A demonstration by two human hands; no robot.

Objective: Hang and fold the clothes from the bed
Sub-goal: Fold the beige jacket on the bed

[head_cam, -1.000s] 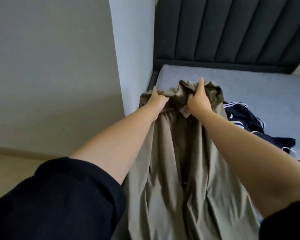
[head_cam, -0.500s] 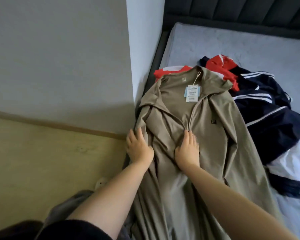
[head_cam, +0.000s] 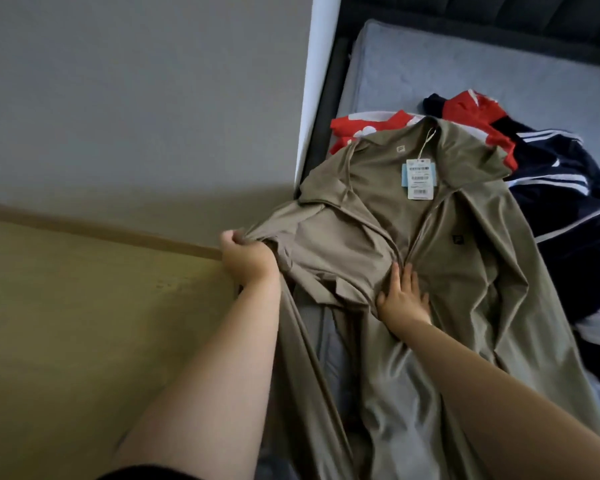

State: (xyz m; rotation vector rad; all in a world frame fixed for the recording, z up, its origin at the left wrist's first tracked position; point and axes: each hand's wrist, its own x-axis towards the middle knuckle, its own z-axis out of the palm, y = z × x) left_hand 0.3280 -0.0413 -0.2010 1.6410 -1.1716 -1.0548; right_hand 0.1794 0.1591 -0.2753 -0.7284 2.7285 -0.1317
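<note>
Your left hand (head_cam: 246, 258) grips the left edge of the olive jacket (head_cam: 465, 271) — your right hand (head_cam: 403, 299) presses flat on its front. The jacket lies spread on the bed (head_cam: 465, 74), a pile of clothes (head_cam: 568, 188) just right.

Bed (head_cam: 430, 60) — olive jacket (head_cam: 465, 271), striped clothes (head_cam: 568, 202).

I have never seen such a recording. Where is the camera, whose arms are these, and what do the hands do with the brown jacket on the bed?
No machine here: a person wears a camera on the head, looking down at their own arms. The left hand grips a bunch of the khaki jacket. The right hand lies flat on it beside the zip. A price tag hangs at the collar. The jacket lies on the bed, partly over a red garment, beside a navy striped jacket.
</note>
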